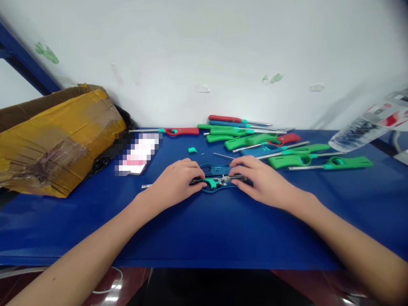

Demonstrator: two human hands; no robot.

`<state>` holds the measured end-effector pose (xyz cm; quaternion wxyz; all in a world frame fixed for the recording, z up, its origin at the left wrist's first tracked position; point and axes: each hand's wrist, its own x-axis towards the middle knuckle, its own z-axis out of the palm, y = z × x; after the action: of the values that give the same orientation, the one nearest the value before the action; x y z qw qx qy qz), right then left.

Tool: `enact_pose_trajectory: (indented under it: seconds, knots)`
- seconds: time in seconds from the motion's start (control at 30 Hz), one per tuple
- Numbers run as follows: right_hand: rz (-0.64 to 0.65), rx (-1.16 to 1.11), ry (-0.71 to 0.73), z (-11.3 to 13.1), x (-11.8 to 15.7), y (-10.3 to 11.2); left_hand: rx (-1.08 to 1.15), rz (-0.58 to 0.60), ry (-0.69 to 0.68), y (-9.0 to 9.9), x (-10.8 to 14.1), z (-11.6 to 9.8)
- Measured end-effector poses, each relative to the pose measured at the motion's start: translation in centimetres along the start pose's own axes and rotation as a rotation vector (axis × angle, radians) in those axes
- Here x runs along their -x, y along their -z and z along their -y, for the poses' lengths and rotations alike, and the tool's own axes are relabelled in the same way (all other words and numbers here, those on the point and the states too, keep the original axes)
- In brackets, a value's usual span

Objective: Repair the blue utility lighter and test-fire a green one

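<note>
1. Head view: my left hand [177,180] lies palm down on the blue table [223,225], fingers curled over the left end of an opened blue lighter shell [216,178], thumb and forefinger pinching at it.
2. My right hand [259,180] covers the right end of the same shell, fingers bent and pressing on it from above; both hands grip the piece, neither is slack.
3. The shell lies flat near the middle of the table, between my two hands, with a teal trigger piece [211,183] and small metal innards showing in the gap between my fingertips.
4. Just behind the shell lie a loose teal plastic part [192,149] and a thin metal rod [223,156], apart from each other.
5. Farther back, toward the white wall, a pile of long-nosed lighters [255,138] in green, red and blue lies crosswise; two green ones [318,159] spread out to the right.
6. A single red lighter [178,131] lies left of the pile.
7. At left stands a taped cardboard box [54,140], and beside it a blurred-out flat object [137,155].
8. At the right edge a clear plastic bottle [366,125] lies tilted.
</note>
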<state>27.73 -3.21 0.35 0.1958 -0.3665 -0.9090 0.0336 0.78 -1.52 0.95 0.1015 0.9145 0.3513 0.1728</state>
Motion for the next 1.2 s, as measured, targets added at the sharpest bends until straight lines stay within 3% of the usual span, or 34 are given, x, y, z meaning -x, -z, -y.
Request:
enact_pose_trajectory:
  seconds: [0.63,1.2]
  knots:
    - [-0.009,-0.017,0.001,0.03,-0.04,-0.29,-0.026,0.003,0.004,0.00,0.03,-0.12]
    - [-0.064,0.118,0.051,0.47,-0.16,-0.13,0.024,0.015,0.031,-0.21,0.08,0.15]
